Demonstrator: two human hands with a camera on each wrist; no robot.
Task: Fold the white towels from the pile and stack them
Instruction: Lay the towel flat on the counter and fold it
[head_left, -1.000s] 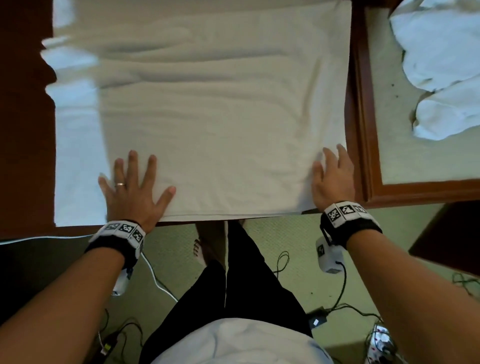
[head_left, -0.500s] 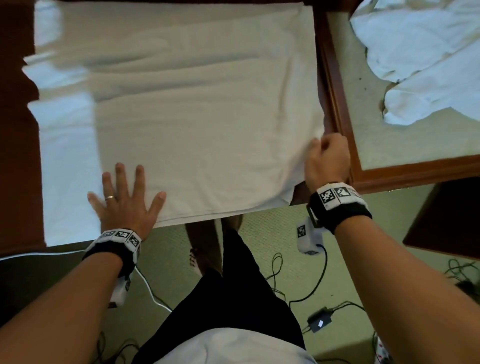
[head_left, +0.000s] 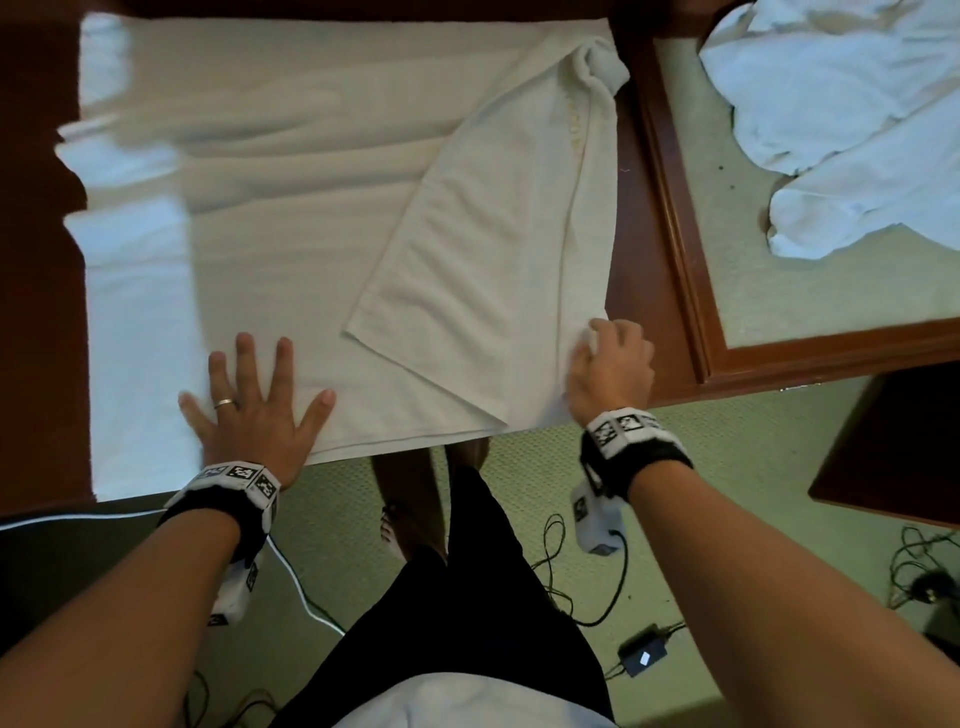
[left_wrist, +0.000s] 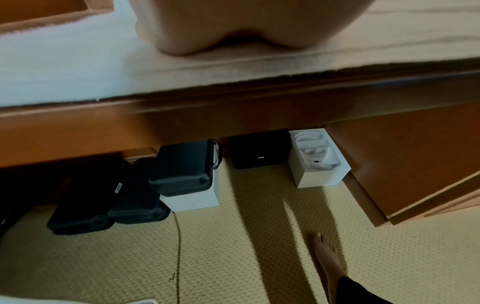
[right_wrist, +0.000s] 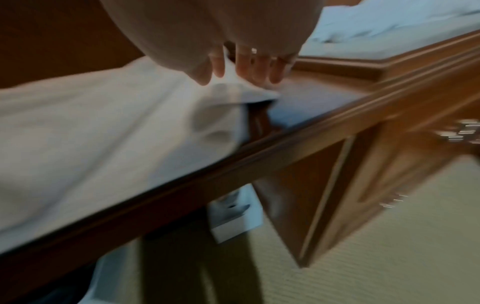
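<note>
towel (head_left: 322, 218), edge in right grip (head_left: 610, 364)

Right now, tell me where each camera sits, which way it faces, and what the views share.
Head: worn on the head, facing down at the towel on the desk; left hand flat, right hand pinching the towel's edge, plus forearms and legs.
Left wrist: under the wrist, facing past the desk edge to the floor; palm heel and a foot.
Right wrist: under the wrist, facing along the fingers; blurred.
Shared: towel and desk edge.
</note>
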